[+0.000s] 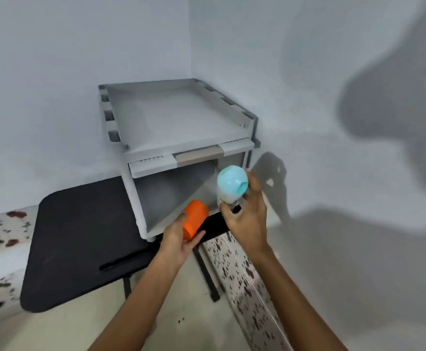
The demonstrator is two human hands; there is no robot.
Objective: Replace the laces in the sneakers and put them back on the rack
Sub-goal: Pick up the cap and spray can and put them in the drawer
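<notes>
Left hand (179, 239), fingers curled round orange cup (195, 217); right hand (247, 219), fingers clamped on blue cup (232, 183). Rack (176, 117) centre frame, on worktop (80, 236). Sneakers not visible. Cups probably light, rigid, slick: grip sidewalls.

One grey plastic two-shelf rack (176, 117). One black rounded tabletop (80, 236). Two cups: one orange plastic cup (195, 219), one pale blue plastic cup (232, 181). Two bare hands: left hand (179, 239), right hand (247, 221), one cup each.
</notes>
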